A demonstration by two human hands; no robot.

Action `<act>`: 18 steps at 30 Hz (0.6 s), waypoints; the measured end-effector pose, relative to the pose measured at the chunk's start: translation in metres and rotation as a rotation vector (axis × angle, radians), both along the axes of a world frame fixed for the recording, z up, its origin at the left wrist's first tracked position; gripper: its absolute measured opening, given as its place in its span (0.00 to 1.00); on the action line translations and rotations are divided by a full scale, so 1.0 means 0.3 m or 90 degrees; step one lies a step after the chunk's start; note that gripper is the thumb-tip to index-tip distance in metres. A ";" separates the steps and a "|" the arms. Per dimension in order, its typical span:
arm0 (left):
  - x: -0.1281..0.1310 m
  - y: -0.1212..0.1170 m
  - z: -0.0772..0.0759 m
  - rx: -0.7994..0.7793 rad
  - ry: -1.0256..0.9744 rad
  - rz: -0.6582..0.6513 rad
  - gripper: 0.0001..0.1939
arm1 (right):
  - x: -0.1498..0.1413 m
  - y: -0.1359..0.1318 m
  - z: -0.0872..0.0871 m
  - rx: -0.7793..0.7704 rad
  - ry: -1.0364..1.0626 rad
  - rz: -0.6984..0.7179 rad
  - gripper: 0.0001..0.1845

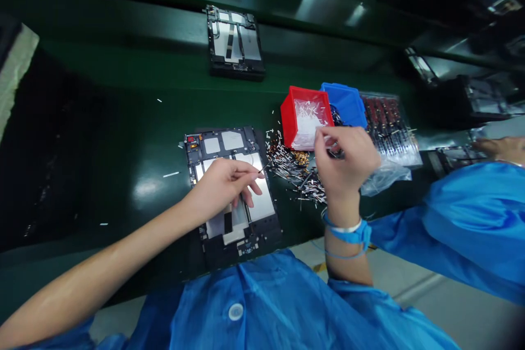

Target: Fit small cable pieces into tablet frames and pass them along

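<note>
My left hand point(229, 181) is over an opened tablet-like device point(262, 197) with silver battery panels and dark edges. Its thumb and fingers pinch a thin dark strip point(263, 169) near the device's right side. My right hand point(346, 156), wearing a blue wristband point(348, 234), is at the front of a red bin point(289, 117) of small white strips point(307, 115). The fingertips there are pressed together; whatever they hold, if anything, is too small to make out.
Beside the red bin stands a blue bin point(348, 104). Loose small parts point(287, 167) lie in a pile before them. A clear bag point(385, 175) and packed parts point(389, 120) lie to the right. Another opened device point(235, 44) sits farther back. A co-worker's sleeve point(476, 219) reaches in at right.
</note>
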State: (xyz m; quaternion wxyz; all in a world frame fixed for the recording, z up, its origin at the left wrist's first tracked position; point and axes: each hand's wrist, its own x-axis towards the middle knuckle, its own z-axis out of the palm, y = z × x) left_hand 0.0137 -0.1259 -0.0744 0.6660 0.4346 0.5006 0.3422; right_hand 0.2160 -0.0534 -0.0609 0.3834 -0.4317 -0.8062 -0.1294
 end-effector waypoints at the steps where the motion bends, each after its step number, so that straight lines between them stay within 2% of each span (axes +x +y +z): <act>1: -0.006 0.002 0.002 -0.017 -0.026 0.001 0.10 | 0.011 0.022 0.002 -0.007 -0.016 -0.023 0.10; 3: -0.016 0.005 0.005 -0.028 -0.057 0.000 0.10 | 0.011 0.029 0.002 -0.027 -0.033 -0.003 0.13; 6: -0.021 0.005 0.007 -0.029 -0.081 -0.013 0.10 | -0.033 -0.039 -0.005 -0.072 -0.049 0.155 0.13; 9: -0.015 -0.001 0.018 -0.016 -0.096 -0.029 0.10 | -0.087 -0.116 -0.007 -0.116 -0.070 0.282 0.09; 13: -0.044 -0.047 0.067 0.025 -0.080 -0.029 0.14 | -0.138 -0.148 0.004 -0.136 -0.009 0.322 0.08; 15: -0.092 -0.100 0.086 0.098 0.010 0.023 0.15 | -0.163 -0.153 0.012 -0.192 0.057 0.330 0.07; 16: -0.123 -0.134 0.086 0.148 0.087 0.076 0.14 | -0.179 -0.155 0.014 -0.246 0.100 0.334 0.07; 18: -0.186 -0.212 0.061 0.242 0.278 0.207 0.11 | -0.217 -0.160 0.009 -0.412 0.186 0.345 0.05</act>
